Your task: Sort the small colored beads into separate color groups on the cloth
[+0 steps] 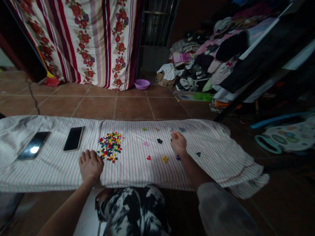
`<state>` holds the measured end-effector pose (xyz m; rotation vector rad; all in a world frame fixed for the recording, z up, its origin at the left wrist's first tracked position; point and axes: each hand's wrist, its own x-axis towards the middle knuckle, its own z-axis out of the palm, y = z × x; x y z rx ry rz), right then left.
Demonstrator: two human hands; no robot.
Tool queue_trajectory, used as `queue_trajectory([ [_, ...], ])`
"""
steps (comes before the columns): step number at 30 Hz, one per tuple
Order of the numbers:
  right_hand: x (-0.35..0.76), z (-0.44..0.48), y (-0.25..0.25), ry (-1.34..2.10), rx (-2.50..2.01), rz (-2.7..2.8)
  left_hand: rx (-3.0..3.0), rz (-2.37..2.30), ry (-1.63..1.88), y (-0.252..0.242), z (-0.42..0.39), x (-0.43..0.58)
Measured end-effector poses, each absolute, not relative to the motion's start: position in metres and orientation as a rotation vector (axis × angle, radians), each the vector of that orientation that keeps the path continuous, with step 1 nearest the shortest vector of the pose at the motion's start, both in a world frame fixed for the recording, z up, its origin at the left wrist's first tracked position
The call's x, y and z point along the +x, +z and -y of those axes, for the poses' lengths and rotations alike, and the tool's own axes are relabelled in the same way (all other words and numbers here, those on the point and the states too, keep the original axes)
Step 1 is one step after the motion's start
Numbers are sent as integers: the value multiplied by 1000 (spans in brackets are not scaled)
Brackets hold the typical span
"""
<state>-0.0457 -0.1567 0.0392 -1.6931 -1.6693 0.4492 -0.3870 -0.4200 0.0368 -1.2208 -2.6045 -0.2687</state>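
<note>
A mixed pile of small coloured beads (110,147) lies on a striped cloth (135,172). My left hand (91,165) rests on the cloth at the pile's lower left, fingers stretched out and flat. To the right sit small single-colour groups: green beads (144,129), pink beads (146,144), black beads (159,141), red beads (148,157), yellow beads (165,159), blue beads (178,157) and dark grey-green beads (198,154). My right hand (179,143) is closed in a pinch just below the white beads (169,129); what its fingertips hold is hidden.
Two phones, one with a bright reflection (34,145) and one dark (74,138), lie on the cloth at left. Beyond the cloth are a purple basin (142,84), a floral curtain (88,39) and a heap of clothes (196,62). My patterned trousers (134,220) are below.
</note>
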Motion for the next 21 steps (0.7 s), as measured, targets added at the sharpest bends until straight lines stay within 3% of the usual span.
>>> queue_trajectory([
  [12, -188, 252, 34, 841, -1079, 2152, -1222, 2657, -382, 28, 421, -391],
  [21, -244, 300, 26, 683, -1282, 2373, -1222, 2651, -416, 29, 420, -391],
])
